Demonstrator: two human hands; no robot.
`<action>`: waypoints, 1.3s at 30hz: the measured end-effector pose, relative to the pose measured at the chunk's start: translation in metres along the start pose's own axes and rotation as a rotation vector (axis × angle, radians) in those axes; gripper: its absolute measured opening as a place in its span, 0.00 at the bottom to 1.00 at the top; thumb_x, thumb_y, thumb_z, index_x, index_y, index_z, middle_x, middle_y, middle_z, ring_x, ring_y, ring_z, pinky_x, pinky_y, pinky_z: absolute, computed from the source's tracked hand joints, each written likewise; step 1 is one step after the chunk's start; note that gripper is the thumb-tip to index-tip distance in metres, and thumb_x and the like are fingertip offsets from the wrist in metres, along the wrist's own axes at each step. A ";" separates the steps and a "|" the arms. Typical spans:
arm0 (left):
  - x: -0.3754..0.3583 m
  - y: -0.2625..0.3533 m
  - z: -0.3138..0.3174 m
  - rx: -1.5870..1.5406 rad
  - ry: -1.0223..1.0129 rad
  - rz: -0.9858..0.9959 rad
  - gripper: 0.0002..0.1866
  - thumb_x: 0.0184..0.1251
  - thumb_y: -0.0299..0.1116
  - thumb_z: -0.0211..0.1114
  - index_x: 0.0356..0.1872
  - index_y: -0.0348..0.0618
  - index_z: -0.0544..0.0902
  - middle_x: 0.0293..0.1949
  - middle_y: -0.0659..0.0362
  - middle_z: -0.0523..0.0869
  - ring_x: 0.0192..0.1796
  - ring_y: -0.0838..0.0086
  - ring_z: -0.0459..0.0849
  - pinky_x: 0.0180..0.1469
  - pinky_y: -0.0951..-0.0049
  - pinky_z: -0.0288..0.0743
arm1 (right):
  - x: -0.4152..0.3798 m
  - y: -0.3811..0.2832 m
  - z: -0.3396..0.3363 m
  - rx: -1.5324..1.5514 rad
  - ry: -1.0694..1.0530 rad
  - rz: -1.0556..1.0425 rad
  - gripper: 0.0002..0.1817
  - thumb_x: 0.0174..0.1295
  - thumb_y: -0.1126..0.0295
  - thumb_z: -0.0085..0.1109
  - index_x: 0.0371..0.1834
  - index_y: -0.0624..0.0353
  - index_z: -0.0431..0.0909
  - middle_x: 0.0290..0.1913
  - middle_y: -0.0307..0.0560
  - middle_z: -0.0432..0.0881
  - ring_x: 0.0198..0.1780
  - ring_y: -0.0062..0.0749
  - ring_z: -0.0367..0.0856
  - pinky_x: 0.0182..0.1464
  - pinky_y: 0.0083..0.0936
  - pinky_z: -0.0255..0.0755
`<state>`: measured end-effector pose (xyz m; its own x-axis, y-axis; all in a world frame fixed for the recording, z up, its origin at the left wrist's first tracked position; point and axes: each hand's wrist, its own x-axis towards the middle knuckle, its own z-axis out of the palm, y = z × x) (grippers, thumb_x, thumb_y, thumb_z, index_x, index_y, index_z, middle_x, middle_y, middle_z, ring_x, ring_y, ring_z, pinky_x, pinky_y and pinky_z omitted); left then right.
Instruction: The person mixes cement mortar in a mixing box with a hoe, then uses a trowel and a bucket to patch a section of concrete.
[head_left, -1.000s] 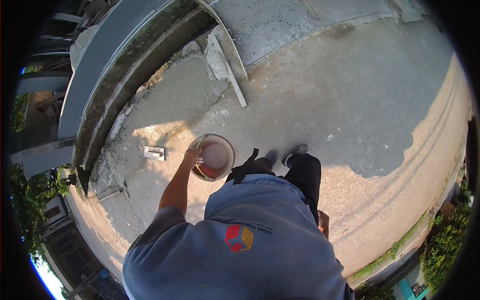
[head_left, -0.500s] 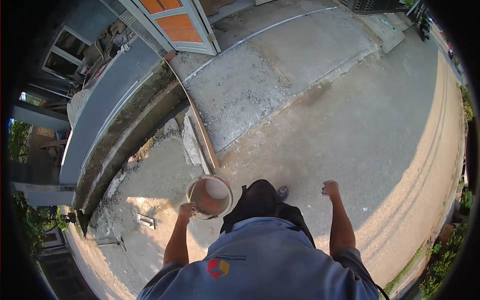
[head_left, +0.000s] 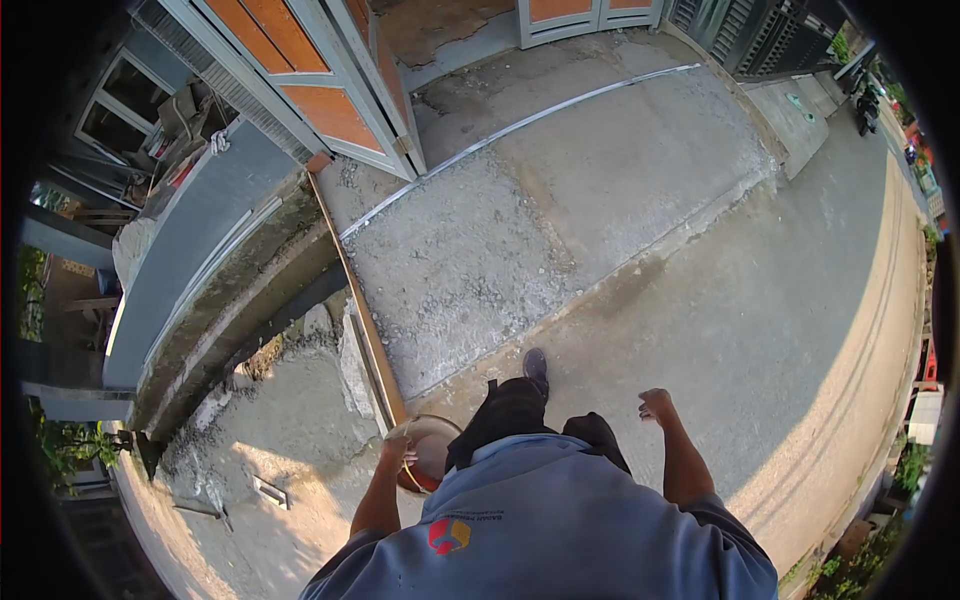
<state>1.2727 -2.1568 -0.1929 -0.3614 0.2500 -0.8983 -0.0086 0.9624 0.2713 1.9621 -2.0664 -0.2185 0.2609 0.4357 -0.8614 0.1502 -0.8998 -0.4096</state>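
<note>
By its rim and wire handle, my left hand (head_left: 401,452) grips a bucket (head_left: 436,446), which hangs beside my left leg. The bucket is reddish inside with a pale rim, and my shirt partly covers it. My right hand (head_left: 656,406) swings free over the pavement on the other side, its fingers loosely curled with nothing visible in them. A plastering float (head_left: 270,492) lies on the wet-looking grey concrete patch (head_left: 310,420), left of the bucket.
A wooden board (head_left: 352,290) edges the rough concrete slab (head_left: 450,270) ahead. A white line (head_left: 520,122) crosses the slab. An orange-panelled door (head_left: 335,115) stands ajar. A drainage channel (head_left: 285,300) curves along the left. A thin tool (head_left: 200,512) lies by the patch. A motorbike (head_left: 867,108) stands far right.
I have stepped forward toward the slab, one shoe now showing ahead. The bucket has swung closer to my body, partly behind my shirt. My right hand remains out at the side.
</note>
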 end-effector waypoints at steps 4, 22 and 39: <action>0.021 0.124 0.036 0.004 0.007 0.021 0.12 0.68 0.40 0.58 0.41 0.42 0.82 0.31 0.52 0.87 0.28 0.59 0.88 0.32 0.58 0.81 | 0.005 -0.022 -0.022 0.099 0.059 0.207 0.16 0.66 0.62 0.59 0.51 0.62 0.78 0.34 0.59 0.84 0.31 0.46 0.85 0.32 0.41 0.83; -0.001 0.857 0.151 -0.224 0.116 0.600 0.11 0.71 0.34 0.62 0.41 0.38 0.86 0.22 0.57 0.86 0.23 0.73 0.85 0.26 0.75 0.79 | 0.328 -0.711 -0.119 -0.127 -0.112 -0.169 0.13 0.64 0.63 0.60 0.42 0.61 0.78 0.29 0.51 0.82 0.23 0.37 0.81 0.26 0.33 0.80; -0.024 1.384 0.169 -0.528 -0.048 0.655 0.12 0.69 0.39 0.66 0.40 0.39 0.86 0.26 0.57 0.84 0.28 0.68 0.87 0.34 0.72 0.85 | 0.400 -1.116 -0.156 -0.300 -0.053 -0.063 0.19 0.67 0.60 0.59 0.54 0.61 0.76 0.37 0.60 0.84 0.30 0.47 0.85 0.35 0.45 0.84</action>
<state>1.4275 -0.8129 0.1458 -0.4057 0.7560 -0.5137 -0.2501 0.4488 0.8579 2.0474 -0.8844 -0.0588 0.1934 0.4816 -0.8548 0.4415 -0.8208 -0.3626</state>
